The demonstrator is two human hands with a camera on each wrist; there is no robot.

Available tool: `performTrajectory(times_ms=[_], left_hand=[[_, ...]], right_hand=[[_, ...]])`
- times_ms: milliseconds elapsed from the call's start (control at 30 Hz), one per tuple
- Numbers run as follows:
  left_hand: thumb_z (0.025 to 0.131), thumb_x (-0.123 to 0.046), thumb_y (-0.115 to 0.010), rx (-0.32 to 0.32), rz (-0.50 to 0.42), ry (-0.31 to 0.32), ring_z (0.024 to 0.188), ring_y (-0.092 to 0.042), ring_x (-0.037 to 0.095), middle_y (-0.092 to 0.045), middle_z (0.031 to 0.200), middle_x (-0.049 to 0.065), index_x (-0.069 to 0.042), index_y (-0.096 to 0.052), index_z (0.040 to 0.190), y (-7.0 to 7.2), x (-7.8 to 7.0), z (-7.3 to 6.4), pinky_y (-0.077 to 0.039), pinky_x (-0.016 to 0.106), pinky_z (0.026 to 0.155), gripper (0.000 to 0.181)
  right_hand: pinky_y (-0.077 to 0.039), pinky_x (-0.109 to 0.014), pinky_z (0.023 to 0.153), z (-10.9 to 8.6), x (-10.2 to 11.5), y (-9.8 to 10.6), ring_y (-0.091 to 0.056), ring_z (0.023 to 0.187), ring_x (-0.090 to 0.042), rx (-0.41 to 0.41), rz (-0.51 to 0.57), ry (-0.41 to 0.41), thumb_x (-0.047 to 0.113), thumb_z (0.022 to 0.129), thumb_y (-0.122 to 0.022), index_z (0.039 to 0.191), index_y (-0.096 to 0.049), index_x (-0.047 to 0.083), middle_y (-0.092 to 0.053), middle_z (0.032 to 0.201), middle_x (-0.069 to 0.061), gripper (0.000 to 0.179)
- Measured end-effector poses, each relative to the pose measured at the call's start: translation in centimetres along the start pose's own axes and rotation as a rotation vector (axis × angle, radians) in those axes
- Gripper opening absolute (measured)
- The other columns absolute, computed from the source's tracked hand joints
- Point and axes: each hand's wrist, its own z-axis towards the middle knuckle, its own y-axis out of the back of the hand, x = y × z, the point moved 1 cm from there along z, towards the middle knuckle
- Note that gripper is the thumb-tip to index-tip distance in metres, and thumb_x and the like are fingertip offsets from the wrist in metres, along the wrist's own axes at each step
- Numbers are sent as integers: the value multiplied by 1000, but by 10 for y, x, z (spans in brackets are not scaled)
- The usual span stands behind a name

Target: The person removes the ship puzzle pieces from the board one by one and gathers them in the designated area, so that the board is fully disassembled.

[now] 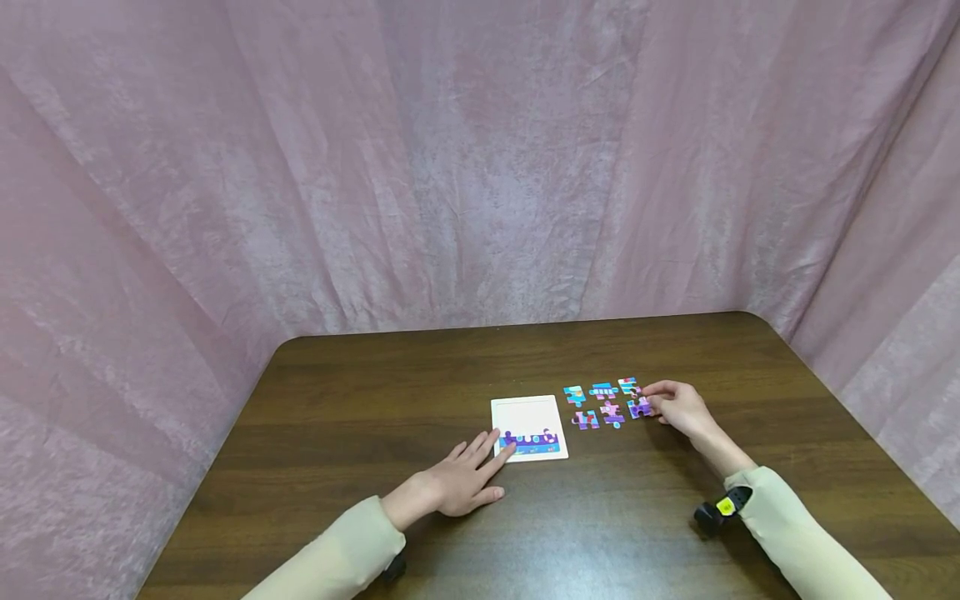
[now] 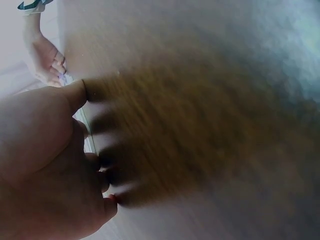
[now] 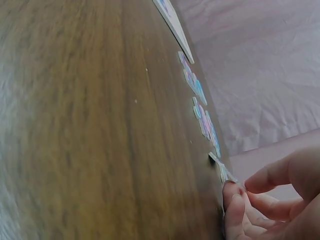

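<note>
"Hands?"
"With spread fingers, the left hand (image 1: 459, 483) touched the square white puzzle tray (image 1: 525, 414) at eight o'clock; the right hand (image 1: 678, 410), at its three o'clock, pinched a flat purple jigsaw piece (image 1: 638, 409)."
"Risk?"
"Slack fingertips could let it slip."

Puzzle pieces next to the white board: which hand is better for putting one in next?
Probably the right hand: its fingers pinch a purple puzzle piece beside the loose pieces. The left hand lies spread at the white board, better for steadying it.
</note>
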Motion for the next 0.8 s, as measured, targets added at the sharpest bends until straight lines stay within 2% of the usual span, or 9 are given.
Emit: performTrajectory(times_ms=[233, 500, 667, 800], left_hand=[[104, -45, -33, 14, -13, -6, 152, -5, 29, 2, 164, 11, -26, -1, 157, 8, -5, -4, -15, 51, 120, 65], [104, -44, -35, 22, -14, 5, 152, -7, 29, -1, 164, 12, -25, -5, 157, 11, -9, -7, -16, 50, 120, 65], [104, -45, -33, 12, -14, -5, 152, -5, 29, 1, 164, 12, -25, -3, 157, 6, -5, -5, -15, 50, 120, 65], [103, -49, -31, 15, -20, -8, 152, -4, 29, 4, 164, 10, -28, 1, 157, 5, -2, -3, -15, 51, 120, 65]], right_hand=[[-49, -23, 59, -2, 1, 5, -59, 69, -7, -23, -117, 11, 5, 88, -59, 112, -60, -12, -71, 88, -16, 30], [-40, -27, 69, 2, 0, 6, -57, 71, -6, -95, -302, 60, 9, 81, -67, 103, -66, -6, -73, 84, -13, 26], [-41, -29, 69, 3, 2, 3, -57, 70, -6, -123, -326, 102, 7, 82, -64, 100, -67, -5, -72, 82, -12, 22], [-42, -28, 67, 4, 11, -4, -59, 71, -9, -138, -304, 138, 5, 83, -61, 100, -67, -5, -72, 84, -15, 20]])
